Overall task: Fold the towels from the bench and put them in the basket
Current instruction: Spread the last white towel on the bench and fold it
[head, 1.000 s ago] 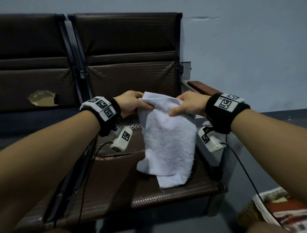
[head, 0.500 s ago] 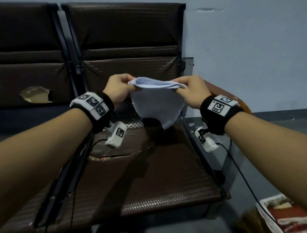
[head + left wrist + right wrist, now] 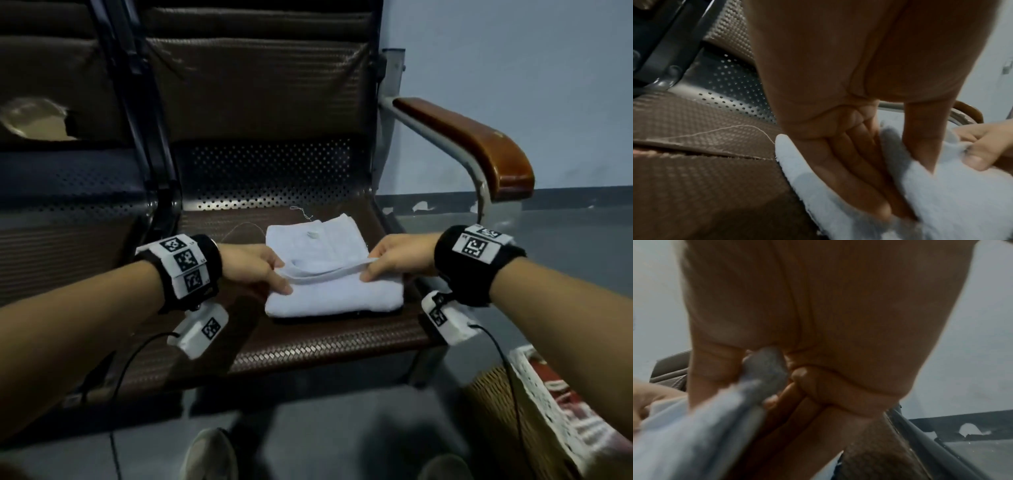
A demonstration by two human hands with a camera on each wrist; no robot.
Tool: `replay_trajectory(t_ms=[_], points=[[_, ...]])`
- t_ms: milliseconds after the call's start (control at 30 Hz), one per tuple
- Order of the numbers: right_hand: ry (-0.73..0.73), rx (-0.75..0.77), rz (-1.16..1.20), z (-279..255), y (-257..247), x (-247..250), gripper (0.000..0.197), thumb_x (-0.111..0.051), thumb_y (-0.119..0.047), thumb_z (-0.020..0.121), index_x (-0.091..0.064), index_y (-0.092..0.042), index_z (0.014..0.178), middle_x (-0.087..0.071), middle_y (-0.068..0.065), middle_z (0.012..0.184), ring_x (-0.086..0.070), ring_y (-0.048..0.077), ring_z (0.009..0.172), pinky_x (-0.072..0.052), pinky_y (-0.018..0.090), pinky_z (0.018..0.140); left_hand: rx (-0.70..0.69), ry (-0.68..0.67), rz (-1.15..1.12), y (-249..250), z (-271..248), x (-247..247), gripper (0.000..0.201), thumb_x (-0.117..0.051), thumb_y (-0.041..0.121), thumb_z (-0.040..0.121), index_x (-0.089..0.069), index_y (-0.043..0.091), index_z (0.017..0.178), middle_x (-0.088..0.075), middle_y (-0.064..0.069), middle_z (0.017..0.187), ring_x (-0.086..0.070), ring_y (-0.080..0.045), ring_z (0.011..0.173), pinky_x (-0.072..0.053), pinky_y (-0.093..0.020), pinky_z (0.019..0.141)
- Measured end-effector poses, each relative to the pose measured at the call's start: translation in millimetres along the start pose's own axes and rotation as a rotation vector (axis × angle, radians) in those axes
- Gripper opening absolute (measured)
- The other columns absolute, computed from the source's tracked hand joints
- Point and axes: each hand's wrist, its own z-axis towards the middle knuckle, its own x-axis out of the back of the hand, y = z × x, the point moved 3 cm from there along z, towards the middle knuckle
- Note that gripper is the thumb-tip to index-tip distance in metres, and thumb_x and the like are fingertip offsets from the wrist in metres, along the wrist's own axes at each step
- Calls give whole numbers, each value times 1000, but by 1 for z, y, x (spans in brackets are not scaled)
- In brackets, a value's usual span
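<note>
Nearest, bottom right on the floor: a wicker basket (image 3: 507, 411) with a white lace rim, red-patterned cloth inside. Beside it, low and blurred, two shoes (image 3: 209, 455).

On the brown woven seat (image 3: 308, 346) of the bench: a white towel (image 3: 329, 294), lying flat, folded, its upper layer raised as a loose flap between the two hands. Left hand (image 3: 255, 267) at the towel's left edge, thumb on top and fingers (image 3: 849, 170) under the flap, pinching it. Right hand (image 3: 394, 257) at the right edge, thumb and curled fingers (image 3: 797, 395) gripping the same flap. Black marker bands on both wrists, a white camera under each, cables trailing down.

Behind the towel, a loose thread (image 3: 725, 129) across the seat, then perforated metal and the padded backrest (image 3: 257, 85). Far right, a wooden armrest (image 3: 479, 144) against a pale wall.
</note>
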Motion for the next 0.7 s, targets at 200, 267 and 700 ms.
replay_trajectory(t_ms=[200,267,700], points=[[242,2,282,31,-14,20,10,-71,-13,79,-68,-9,71,-63,10,72,-57,22,63,-43,28,55,73,249,-455,-3,25,14,12,-64,-1,87,-68,1,99,-71,-14,95,-70,-25,78,-55,-30,72],[416,38,376,50,-17,31,16,-75,-14,77,-73,0,85,-72,15,82,-64,25,70,-50,34,64,35,426,-479,-2,38,26,11,-63,0,90,-70,8,88,-72,-6,85,-70,-14,63,-53,-20,53],[639,174,-109,101,-33,35,35,-64,-30,91,-67,-20,124,-69,-1,121,-66,10,105,-44,19,92,169,700,9,-27,100,51,49,-70,34,86,-62,9,128,-63,-13,127,-62,-31,111,-48,-30,84]])
